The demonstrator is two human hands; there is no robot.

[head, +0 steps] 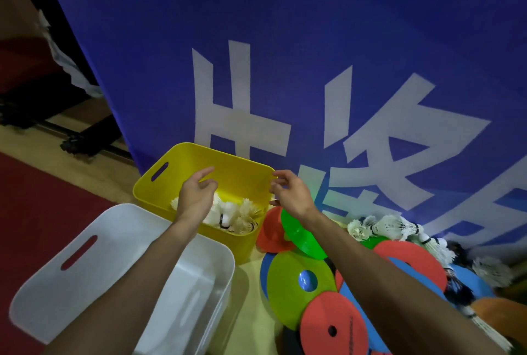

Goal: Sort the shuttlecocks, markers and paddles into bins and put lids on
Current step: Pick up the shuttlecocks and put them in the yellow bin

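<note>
Shuttlecocks [233, 216] partly fill the yellow bin [171, 160]; more, plus markers [299, 280], wait outside. I see left hand [196, 197] and right hand [289, 195] with fingers loosely spread, holding nothing.

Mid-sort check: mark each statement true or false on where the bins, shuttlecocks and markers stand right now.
1. The yellow bin holds shuttlecocks. True.
2. The markers are in the white bin. False: they lie piled outside it.
3. Loose shuttlecocks lie by the banner. True.
4. A lid covers the yellow bin. False: its top is open.
5. The left hand is over the yellow bin. True.
</note>
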